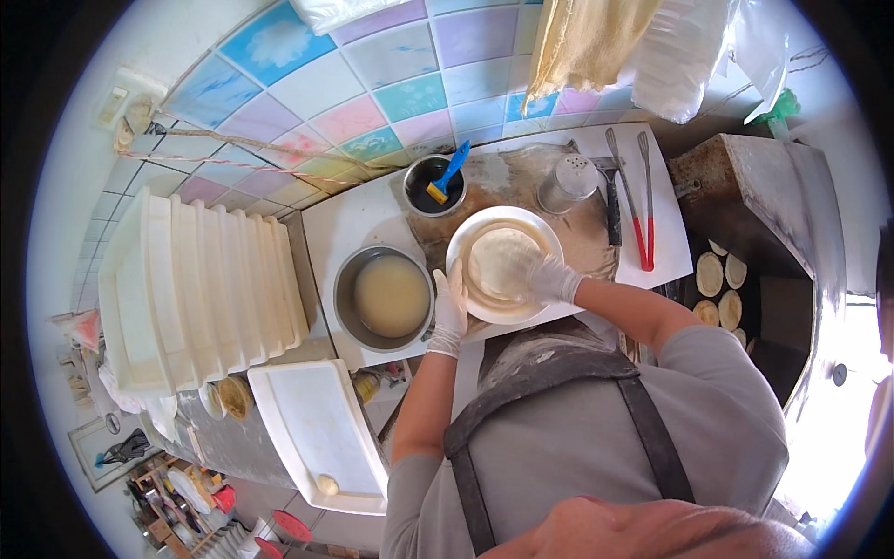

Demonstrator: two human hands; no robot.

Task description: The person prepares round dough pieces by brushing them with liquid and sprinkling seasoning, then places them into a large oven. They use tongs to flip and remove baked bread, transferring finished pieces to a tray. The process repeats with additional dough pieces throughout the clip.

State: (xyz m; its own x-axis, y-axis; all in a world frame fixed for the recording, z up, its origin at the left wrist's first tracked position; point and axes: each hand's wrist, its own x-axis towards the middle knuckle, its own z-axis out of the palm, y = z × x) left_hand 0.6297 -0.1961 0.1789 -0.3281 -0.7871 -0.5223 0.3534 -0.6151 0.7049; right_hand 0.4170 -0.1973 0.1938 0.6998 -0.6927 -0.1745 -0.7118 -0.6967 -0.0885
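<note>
A white round basin point(457, 234) sits before me near the counter's front edge. Inside it lies a pale round flat dough point(499, 262), ringed by a tan layer whose makeup I cannot make out. My left hand point(450, 307), in a thin clear glove, grips the basin's left rim. My right hand point(555, 279), gloved too, reaches over the right rim; its fingers are motion-blurred on the dough's right side. Left of the basin is a metal pot point(342, 297) of cloudy yellowish liquid point(392, 295), close beside my left hand.
Behind stand a dark-filled bowl point(412, 199) with a blue brush point(454, 168) and a metal shaker point(569, 183). A black-handled scraper point(613, 209) and red-handled tongs point(649, 244) lie right. Beyond is an oven point(775, 202) holding flatbreads point(709, 274). White trays point(202, 293) stack left.
</note>
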